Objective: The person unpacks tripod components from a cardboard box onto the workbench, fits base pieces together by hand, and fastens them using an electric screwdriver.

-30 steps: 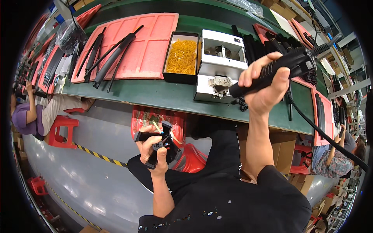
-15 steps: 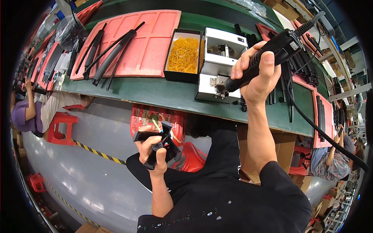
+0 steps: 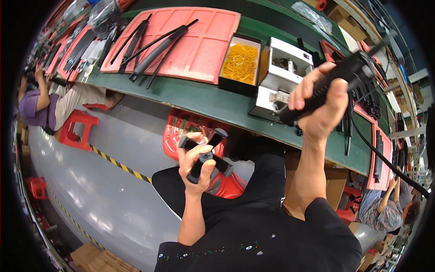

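My left hand [image 3: 192, 163] is closed around a black cross-shaped part [image 3: 220, 165] with several arms and a round hub, held off the bench over the floor. In my right hand [image 3: 322, 104] is a black power screwdriver [image 3: 335, 86], its cable leading off to the right. The tool's nose points down and left, over the front of a white metal machine [image 3: 264, 105] at the bench edge; whether its bit touches anything cannot be made out. A black box [image 3: 226, 82] of yellow rubber bands [image 3: 241, 61] stands left of the machine.
On the green bench [image 3: 190, 97], a pink foam tray [image 3: 204, 45] carries several black tubes [image 3: 161, 52]. Below it are a red plastic stool [image 3: 176, 145] and a cardboard box [image 3: 335, 177]. Other people sit at far left [image 3: 43, 106] and far right [image 3: 385, 211].
My right hand has lifted the screwdriver away from the machine's front fixture. My left hand has raised the cross-shaped part slightly and turned it. The whole view has shifted.
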A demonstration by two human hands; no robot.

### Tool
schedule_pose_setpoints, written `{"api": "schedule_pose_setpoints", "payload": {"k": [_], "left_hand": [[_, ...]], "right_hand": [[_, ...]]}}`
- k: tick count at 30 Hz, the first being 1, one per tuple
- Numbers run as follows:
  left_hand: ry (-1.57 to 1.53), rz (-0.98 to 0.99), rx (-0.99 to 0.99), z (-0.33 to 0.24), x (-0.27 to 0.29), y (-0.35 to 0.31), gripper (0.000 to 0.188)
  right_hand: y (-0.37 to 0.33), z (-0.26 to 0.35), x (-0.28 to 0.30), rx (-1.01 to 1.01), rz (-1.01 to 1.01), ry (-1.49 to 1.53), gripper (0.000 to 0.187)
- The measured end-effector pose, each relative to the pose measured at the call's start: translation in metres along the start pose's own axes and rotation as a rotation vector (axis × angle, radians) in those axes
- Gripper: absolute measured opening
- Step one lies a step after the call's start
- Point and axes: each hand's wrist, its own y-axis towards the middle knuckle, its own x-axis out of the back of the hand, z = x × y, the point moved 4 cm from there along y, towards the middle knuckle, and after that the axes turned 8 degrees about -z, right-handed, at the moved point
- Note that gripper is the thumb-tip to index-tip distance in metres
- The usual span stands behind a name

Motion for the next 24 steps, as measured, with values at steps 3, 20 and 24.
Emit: {"api": "schedule_pose_setpoints", "payload": {"k": [3, 20, 24], "left_hand": [[0.008, 0.006, 0.000, -0.001, 0.000, 0.000, 0.036], [0.034, 0.023, -0.026, -0.010, 0.003, 0.009, 0.038], [0.028, 0.017, -0.036, -0.012, 0.003, 0.010, 0.036]], "right_hand": [[-0.019, 0.014, -0.036, -0.062, 0.093, 0.303, 0.067], [-0.079, 0.016, -0.125, -0.211, 0.281, -0.008, 0.085], [-0.080, 0.015, -0.130, -0.196, 0.310, 0.006, 0.083]]}}
